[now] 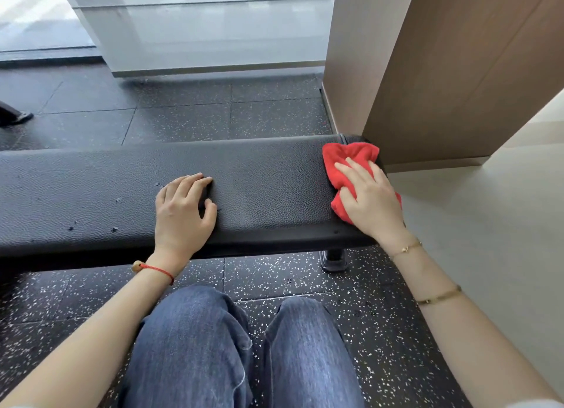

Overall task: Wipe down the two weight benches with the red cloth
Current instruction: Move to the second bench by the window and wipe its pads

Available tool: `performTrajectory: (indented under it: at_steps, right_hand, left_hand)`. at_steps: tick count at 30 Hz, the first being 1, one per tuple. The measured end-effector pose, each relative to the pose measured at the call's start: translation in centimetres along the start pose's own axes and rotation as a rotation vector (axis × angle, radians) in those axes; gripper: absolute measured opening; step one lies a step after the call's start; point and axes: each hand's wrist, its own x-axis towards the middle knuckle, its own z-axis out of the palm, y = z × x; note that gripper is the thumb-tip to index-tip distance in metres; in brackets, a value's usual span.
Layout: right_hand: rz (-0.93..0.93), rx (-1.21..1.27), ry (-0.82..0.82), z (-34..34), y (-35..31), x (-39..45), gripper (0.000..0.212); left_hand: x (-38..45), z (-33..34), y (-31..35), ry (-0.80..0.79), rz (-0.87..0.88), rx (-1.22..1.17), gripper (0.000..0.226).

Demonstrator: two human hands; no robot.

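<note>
Now | right hand [370,198] presses red cloth [341,160] | bench [259,176] right end, wall [457,72] near

Single head view, looking steeply down, forward, close over bench [122,194] and knees.

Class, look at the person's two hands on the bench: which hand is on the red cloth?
The right hand, at the bench's right end, presses on the red cloth. The left hand rests on bare black padding near the middle, holding nothing.
</note>
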Motion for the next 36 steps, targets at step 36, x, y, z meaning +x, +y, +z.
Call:
performTrajectory:
  at_steps: [36]
  right_hand:
    - [-0.132, -0.008, -0.044, 2.7, -8.7, 0.9, 0.052]
  left_hand:
    - [0.0, -0.1, 0.1, -0.012, 0.0, 0.001, 0.041]
